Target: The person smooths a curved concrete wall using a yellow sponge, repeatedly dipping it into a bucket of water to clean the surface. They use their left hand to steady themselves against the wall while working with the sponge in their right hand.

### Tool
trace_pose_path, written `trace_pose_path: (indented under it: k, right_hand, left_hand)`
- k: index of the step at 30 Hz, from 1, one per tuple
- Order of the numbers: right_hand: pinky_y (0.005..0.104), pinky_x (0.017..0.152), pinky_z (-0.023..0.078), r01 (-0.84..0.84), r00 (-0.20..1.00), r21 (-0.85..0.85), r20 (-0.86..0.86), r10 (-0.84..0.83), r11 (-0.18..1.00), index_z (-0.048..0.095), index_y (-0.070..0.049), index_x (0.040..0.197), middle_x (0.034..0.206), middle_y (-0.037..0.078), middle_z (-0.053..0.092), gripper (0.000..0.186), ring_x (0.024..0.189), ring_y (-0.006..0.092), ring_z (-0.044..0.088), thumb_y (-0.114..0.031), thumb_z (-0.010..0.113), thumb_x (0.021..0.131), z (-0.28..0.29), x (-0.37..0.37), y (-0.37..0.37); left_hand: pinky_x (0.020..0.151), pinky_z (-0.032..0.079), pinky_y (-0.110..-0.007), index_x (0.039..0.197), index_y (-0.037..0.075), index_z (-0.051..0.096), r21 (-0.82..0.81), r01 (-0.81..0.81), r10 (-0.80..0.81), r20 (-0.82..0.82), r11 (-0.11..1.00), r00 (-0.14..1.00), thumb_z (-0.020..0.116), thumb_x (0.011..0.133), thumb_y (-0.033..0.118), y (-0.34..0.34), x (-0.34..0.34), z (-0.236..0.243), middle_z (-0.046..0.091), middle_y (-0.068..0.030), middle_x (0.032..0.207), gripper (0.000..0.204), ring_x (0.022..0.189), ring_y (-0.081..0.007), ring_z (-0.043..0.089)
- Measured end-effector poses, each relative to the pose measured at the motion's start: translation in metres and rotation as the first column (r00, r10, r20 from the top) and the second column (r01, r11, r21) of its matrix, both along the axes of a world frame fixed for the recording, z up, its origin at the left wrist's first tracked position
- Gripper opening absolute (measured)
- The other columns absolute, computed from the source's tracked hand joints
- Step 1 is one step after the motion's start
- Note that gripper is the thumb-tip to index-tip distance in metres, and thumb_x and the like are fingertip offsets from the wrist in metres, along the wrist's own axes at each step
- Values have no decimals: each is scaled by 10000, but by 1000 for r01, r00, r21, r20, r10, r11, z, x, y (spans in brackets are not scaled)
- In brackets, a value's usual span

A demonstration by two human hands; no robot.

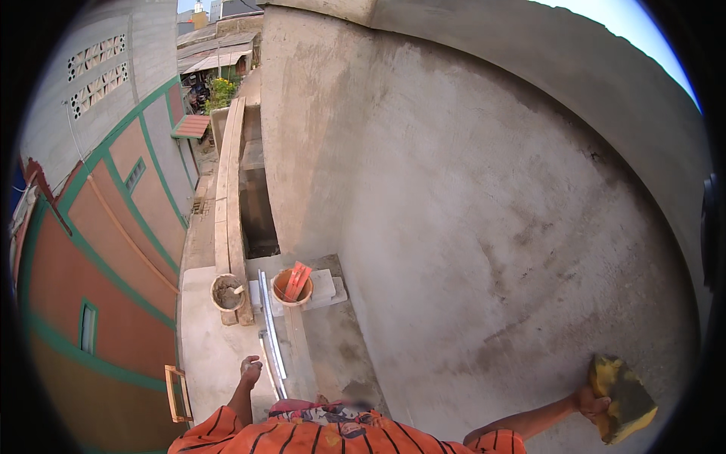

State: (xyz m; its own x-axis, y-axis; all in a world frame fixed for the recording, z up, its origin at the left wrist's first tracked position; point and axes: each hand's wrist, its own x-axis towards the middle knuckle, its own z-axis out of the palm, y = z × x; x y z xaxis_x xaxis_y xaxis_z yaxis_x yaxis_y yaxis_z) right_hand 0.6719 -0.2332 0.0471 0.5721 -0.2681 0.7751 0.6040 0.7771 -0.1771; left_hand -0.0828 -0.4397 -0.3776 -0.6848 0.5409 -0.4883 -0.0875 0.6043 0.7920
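My right hand (594, 403) is closed round a thick yellow sponge (622, 401) smeared with grey mortar, held at the grey plastered wall (484, 227) on the right. Whether the sponge presses on the wall is hard to tell. On the left, my left hand (251, 369) hangs over the pale ledge, holding nothing, its fingers loosely bent and apart. Ahead of it stand a small bucket (219, 304) of grey mortar with a tool handle in it, and an orange-brown bucket (281, 296) with a red plastic float (299, 281) leaning inside.
Shiny metal straightedges (270, 321) lie between the buckets, near pale blocks (325, 286). Long wooden planks (229, 197) stretch away beside a dark opening (257, 208). Left of the ledge (200, 333) is a drop towards an orange-and-green building (113, 250). A wooden frame (178, 393) sticks up at its edge.
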Motion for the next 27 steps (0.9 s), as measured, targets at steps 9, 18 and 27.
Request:
trace_pose_path:
  k: [9,18,27]
  right_hand:
    - [454,925,533,398,916,-58,73,-394,915,460,31,1307,1257,180,553,542,1073,315,598,-375,523,953,-10,34,-4]
    - [440,903,557,478,876,-25,-54,-479,878,451,44,1318,1248,186,565,593,1021,307,627,-428,507,962,30,-8,2]
    - [428,827,577,531,806,58,-342,-483,845,514,57,1250,1160,195,616,537,967,304,646,-363,538,916,90,-38,-1]
  left_hand:
    - [842,531,-355,1002,74,680,-467,143,-192,-59,873,980,728,730,170,-8,-17,-45,706,-124,1011,292,945,-264,670]
    - [820,536,-383,995,77,680,-366,275,-327,-88,889,941,660,757,226,163,-107,-48,708,-143,996,282,931,-288,676]
    - [991,459,-394,1214,54,624,155,536,-476,-304,830,825,638,833,181,446,-187,-25,658,-159,1178,402,1157,-272,604]
